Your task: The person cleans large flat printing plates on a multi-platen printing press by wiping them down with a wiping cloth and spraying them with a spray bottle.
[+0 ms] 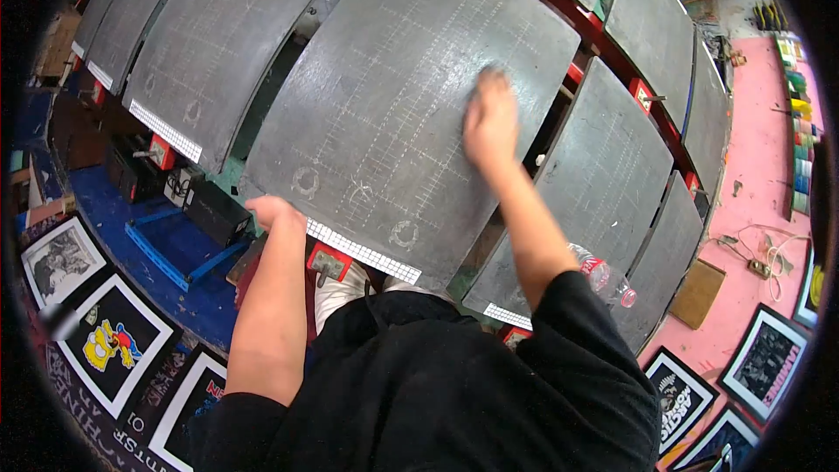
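A large grey printing platen [411, 61] with chalky white grid lines and ring marks lies in front of me. My right hand [492, 122] rests flat on its right half, fingers together and stretched away from me. At the near left corner, my left hand [275, 211] grips the platen's edge, with some of its fingers hidden. A white gridded strip [363, 249] runs along the near edge, above a red bracket [329, 262].
More platens stand on both sides, such as one at left [227, 44] and one at right [603, 166]. A clear plastic bottle [603, 278] lies by my right elbow. Framed prints [114, 345] lean at lower left. A blue metal frame [162, 258] sits below.
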### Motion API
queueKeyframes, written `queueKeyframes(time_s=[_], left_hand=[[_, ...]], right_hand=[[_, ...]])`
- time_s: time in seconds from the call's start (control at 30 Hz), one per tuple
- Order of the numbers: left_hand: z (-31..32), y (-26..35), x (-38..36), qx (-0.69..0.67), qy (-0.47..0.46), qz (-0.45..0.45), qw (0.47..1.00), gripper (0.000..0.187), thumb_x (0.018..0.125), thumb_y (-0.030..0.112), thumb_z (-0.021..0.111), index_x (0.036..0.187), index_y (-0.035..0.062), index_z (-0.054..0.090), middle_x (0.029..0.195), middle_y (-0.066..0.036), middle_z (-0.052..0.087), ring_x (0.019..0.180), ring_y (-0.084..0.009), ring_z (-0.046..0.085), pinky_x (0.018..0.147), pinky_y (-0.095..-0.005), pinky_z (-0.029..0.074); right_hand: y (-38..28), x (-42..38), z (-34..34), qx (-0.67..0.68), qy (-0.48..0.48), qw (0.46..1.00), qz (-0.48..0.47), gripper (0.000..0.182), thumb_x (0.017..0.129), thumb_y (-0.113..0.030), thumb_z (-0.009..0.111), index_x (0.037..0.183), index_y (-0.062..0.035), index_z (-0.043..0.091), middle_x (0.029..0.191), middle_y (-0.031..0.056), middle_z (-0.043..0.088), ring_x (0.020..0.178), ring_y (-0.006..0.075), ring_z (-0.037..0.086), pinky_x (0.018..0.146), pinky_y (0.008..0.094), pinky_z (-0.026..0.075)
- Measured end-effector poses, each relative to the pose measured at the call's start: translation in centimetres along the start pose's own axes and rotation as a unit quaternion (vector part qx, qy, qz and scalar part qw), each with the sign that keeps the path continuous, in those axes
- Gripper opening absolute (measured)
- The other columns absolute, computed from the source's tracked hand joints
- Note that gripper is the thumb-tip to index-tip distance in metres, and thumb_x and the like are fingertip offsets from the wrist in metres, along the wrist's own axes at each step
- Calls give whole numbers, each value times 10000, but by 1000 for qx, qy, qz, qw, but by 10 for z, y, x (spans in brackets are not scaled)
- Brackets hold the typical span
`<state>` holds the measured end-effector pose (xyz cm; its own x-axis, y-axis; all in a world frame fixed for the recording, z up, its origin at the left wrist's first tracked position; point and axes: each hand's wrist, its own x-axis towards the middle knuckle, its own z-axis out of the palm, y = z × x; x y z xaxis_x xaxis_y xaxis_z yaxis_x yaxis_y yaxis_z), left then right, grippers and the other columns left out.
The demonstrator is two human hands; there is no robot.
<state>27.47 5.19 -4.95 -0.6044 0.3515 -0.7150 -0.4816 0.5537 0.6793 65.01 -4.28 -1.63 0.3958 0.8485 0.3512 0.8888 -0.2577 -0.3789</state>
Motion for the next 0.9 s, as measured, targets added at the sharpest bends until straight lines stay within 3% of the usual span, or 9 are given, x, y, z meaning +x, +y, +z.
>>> queueKeyframes(time_s=[0.1, 0.13, 0.23, 0.47, 0.53, 0.6, 0.63, 0.8, 0.9], left_hand=[[19, 7, -10, 244, 310, 17, 919, 769, 1030, 548, 292, 1153, -68, 735, 1237, -277, 697, 1183, -453, 651, 1105, -494, 465], [22, 9, -17, 249, 307, 15, 919, 769, 1030, 548, 292, 1153, -68, 735, 1237, -277, 697, 1183, -453, 651, 1105, -494, 465], [28, 14, -32, 280, 313, 11, 907, 759, 1030, 543, 299, 1134, -64, 741, 1224, -271, 705, 1175, -449, 656, 1098, -500, 470], [27, 12, -25, 310, 295, 26, 903, 744, 1035, 534, 297, 1136, -52, 745, 1217, -264, 709, 1168, -447, 660, 1084, -504, 476], [26, 12, -21, 311, 291, 28, 904, 740, 1036, 531, 297, 1137, -49, 745, 1215, -262, 711, 1165, -446, 661, 1081, -506, 478], [24, 11, -19, 313, 290, 27, 904, 736, 1037, 529, 297, 1137, -45, 746, 1213, -259, 712, 1163, -446, 663, 1077, -507, 480], [24, 13, -24, 314, 290, 27, 904, 734, 1038, 527, 296, 1137, -43, 747, 1212, -258, 713, 1162, -445, 663, 1075, -507, 481], [33, 16, -36, 316, 284, 23, 905, 724, 1041, 521, 295, 1139, -35, 749, 1207, -253, 716, 1157, -444, 666, 1066, -510, 486], [30, 16, -36, 320, 271, 21, 908, 718, 1043, 517, 295, 1139, -29, 751, 1204, -250, 718, 1153, -443, 668, 1060, -512, 489]], right_hand=[[-65, -107, -48, 39, -181, 982, -46, 578, 914, -136, 648, 1464, -26, 512, 1583, 247, 432, 1478, 433, 396, 1233, 585, 271], [-74, -126, -61, 48, -245, 967, -43, 585, 905, -139, 656, 1464, -38, 514, 1596, 234, 422, 1492, 427, 379, 1238, 586, 260], [-40, -118, -65, 8, -241, 970, -40, 585, 897, -136, 661, 1458, -52, 520, 1607, 222, 411, 1503, 422, 364, 1246, 580, 246], [122, 72, 11, -106, 81, 987, 86, 488, 991, -182, 571, 1446, -8, 534, 1538, 268, 482, 1456, 439, 419, 1234, 537, 280], [142, 110, 29, -133, 104, 981, 95, 473, 993, -198, 568, 1424, -3, 565, 1518, 268, 508, 1447, 439, 430, 1231, 522, 288], [130, 127, 38, -177, 112, 954, 214, 457, 993, -204, 563, 1401, 0, 592, 1517, 268, 510, 1439, 442, 439, 1227, 524, 294], [122, 120, 42, -132, 125, 966, 184, 453, 971, -179, 585, 1386, 2, 608, 1519, 266, 511, 1426, 441, 456, 1215, 530, 313], [-50, 10, 8, 32, -73, 995, -52, 486, 889, -49, 601, 1373, -4, 593, 1516, 262, 507, 1435, 473, 438, 1220, 587, 298], [-95, -61, -20, 104, -259, 955, -105, 540, 884, -146, 676, 1413, -98, 576, 1586, 153, 465, 1475, 389, 415, 1241, 558, 287]])
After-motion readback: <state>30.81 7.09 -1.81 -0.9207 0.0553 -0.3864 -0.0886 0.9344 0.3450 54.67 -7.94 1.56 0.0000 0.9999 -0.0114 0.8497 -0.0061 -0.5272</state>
